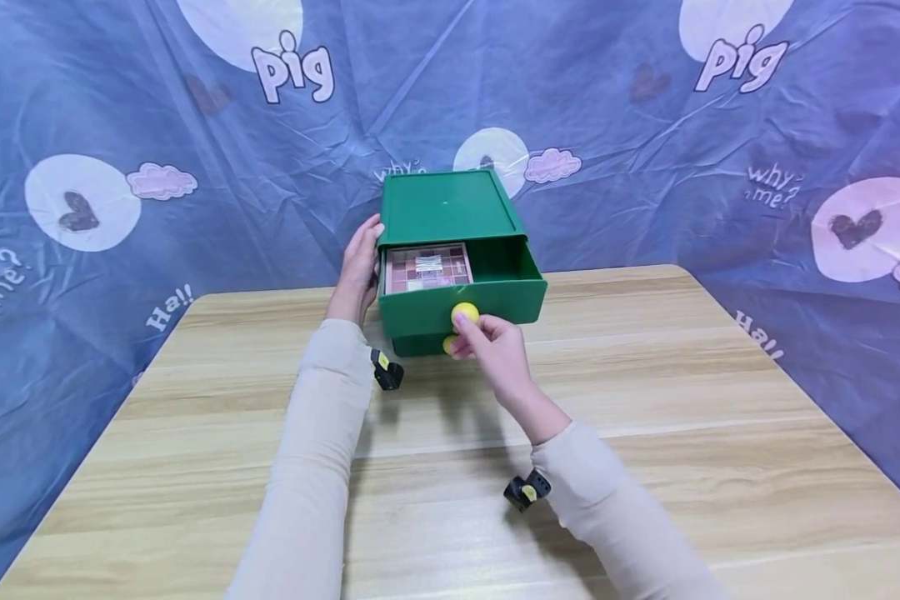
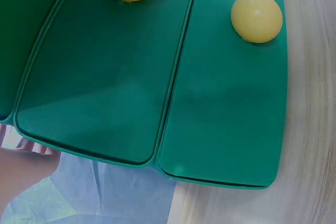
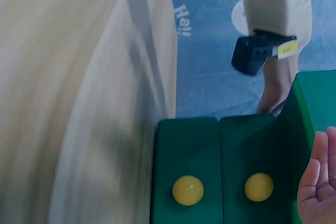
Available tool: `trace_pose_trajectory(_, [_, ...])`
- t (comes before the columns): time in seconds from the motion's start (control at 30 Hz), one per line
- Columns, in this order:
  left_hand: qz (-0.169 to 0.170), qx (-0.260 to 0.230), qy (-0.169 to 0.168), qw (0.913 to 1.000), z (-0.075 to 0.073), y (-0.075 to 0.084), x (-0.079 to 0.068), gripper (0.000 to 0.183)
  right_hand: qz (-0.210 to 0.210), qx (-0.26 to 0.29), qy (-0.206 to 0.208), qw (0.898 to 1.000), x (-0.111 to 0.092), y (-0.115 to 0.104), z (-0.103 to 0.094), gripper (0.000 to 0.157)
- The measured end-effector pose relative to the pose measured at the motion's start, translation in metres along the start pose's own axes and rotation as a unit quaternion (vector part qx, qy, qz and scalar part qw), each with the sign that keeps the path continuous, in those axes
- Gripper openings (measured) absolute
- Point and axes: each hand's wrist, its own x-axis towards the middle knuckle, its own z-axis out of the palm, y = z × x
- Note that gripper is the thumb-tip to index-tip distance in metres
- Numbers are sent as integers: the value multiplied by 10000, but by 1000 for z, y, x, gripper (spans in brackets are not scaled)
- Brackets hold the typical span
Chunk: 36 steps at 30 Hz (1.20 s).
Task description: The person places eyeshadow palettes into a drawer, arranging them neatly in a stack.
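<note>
A green drawer cabinet (image 1: 446,204) stands at the back of the table, its top drawer (image 1: 427,312) pulled out. Inside that drawer, on its left, lies a makeup palette (image 1: 427,268) with a grid of coloured squares. My right hand (image 1: 498,350) pinches the round yellow knob (image 1: 465,313) on the drawer front, thumb over it. Against the cabinet's left side rests my left hand (image 1: 357,265), its fingers along the wall. Two lower drawer fronts with yellow knobs (image 2: 256,17) show pushed in, in the left wrist view.
The wooden table (image 1: 217,433) reaches toward me and to both sides. A blue printed cloth (image 1: 607,108) hangs close behind the cabinet. Black wrist cameras sit on both sleeves, one by the left wrist (image 1: 387,370) and one by the right (image 1: 527,492).
</note>
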Motion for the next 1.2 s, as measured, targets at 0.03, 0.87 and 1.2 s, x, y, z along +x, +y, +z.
trace_pose_trajectory(0.03, [8,3,2,10000,0,0,0,45,14,-146,8,9999,-4,-17,4,32])
trace_pose_trajectory(0.87, [-128,-31,-99,9999,1,0,-3,45,347,-750,309,9961,24,-77,26,43])
trace_pose_trajectory(1.2, [-72,-130,-70,9999,1,0,-1,45,687,-739,282,9945,38,-78,29,41])
